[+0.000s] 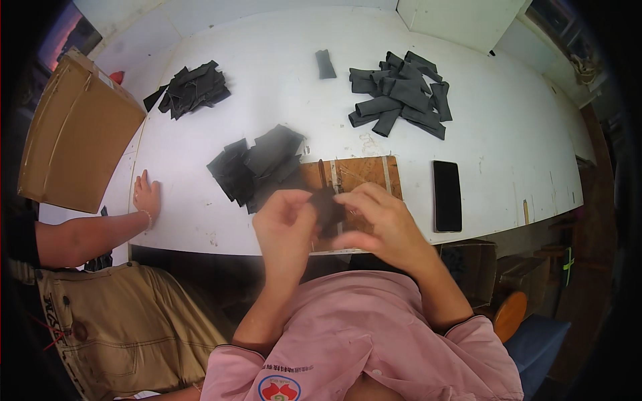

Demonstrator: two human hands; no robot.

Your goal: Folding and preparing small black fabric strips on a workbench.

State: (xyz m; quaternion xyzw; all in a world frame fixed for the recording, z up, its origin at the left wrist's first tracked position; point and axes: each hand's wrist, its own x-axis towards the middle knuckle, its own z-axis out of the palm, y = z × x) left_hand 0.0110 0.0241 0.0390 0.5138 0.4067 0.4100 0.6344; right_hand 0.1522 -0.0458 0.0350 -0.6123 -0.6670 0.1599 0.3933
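Table, white. Carton at left. Right pile, dark tubes, far right. Board, brown, at near edge. Near pile, dark, just left of board. Far pile, dark, far left. Right hand: fingers at right edge of dark piece, thumb spread away; whether gripping, cannot tell. Left hand: thumb and fingers pinched on piece's left edge. Phone right of board. Dark piece over board, between hands. Single tube, far middle.
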